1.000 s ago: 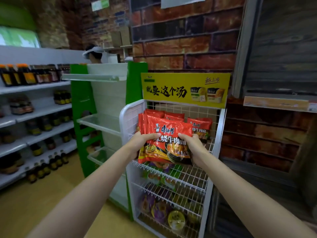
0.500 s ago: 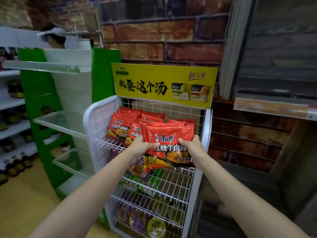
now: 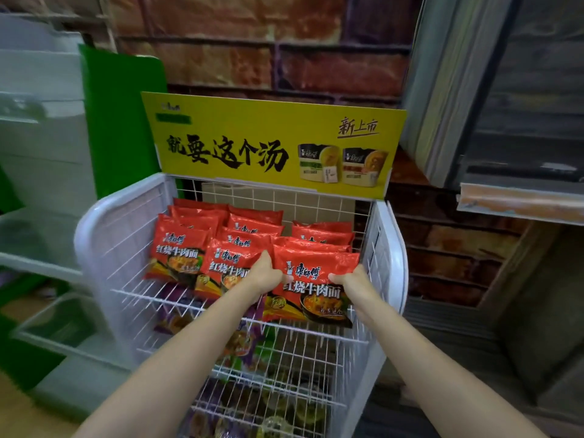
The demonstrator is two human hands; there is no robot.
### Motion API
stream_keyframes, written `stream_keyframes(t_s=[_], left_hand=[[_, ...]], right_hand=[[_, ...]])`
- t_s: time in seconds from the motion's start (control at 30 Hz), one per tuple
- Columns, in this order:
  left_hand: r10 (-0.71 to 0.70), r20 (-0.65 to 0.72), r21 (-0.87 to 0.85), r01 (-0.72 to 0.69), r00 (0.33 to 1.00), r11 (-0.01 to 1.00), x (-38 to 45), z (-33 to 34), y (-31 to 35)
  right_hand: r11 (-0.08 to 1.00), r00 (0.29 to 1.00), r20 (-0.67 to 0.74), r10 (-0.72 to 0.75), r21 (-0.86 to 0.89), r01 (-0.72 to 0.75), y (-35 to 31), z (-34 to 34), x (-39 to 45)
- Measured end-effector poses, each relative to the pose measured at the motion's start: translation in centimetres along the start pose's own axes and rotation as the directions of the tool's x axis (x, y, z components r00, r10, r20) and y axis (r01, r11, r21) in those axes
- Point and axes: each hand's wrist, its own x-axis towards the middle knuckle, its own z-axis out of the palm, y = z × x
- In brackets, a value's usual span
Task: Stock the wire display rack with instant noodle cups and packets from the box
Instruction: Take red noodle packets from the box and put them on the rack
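Packet: red beef noodle packet (image 3: pixel 313 279) pinched at both side edges, so it slots upright at the front of the right-hand row
Left hand (image 3: pixel 264 275): fingers curled round its left edge
Right hand (image 3: pixel 352 281): fingers gripping its right edge
Top shelf (image 3: pixel 316 330): wire, just below the fingers, its lip catching the packet
Neighbour packets (image 3: pixel 227 263): left of the fingers, leaning back alike

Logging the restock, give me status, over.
Left hand and right hand grip front red noodle packet. Packet at right row, top shelf. Nothing in the way.
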Motion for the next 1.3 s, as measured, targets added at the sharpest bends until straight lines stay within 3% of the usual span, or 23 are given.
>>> stream_keyframes(t_s=[0.33, 0.5, 0.67, 0.77, 0.93, 1.3], left_hand=[[0.026, 0.122, 0.014, -0.028, 0.992, 1.000, 7.8, -0.3, -0.3], [0.033, 0.157, 0.023, -0.037, 0.987, 0.999, 9.1, -0.3, -0.6], [0.127, 0.122, 0.084, -0.137, 0.984, 0.987, 9.7, -0.5, -0.1], [0.235, 0.020, 0.167, -0.235, 0.972, 0.958, 9.8, 0.0, 0.3], [0.406, -0.120, 0.193, -0.380, 0.906, 0.905, 9.4, 0.0, 1.4], [0.493, -0.076, -0.029, -0.496, 0.867, 0.868, 4.4, 2.4, 6.3]], right_hand=[[0.999, 0.982, -0.181, 0.047, 0.020, -0.044, -0.1, 1.6, 4.3], [0.997, 0.975, -0.220, 0.034, -0.057, -0.048, 0.3, 2.0, 4.4], [0.996, 0.956, -0.290, 0.030, -0.072, -0.053, -0.1, 2.2, 4.1], [0.992, 0.934, -0.347, 0.084, -0.055, -0.109, -0.2, 2.0, 3.6], [0.988, 0.931, -0.348, 0.108, -0.065, -0.139, -0.6, 2.2, 2.4], [0.992, 0.963, -0.264, -0.050, -0.124, 0.017, -4.6, 1.4, -2.8]])
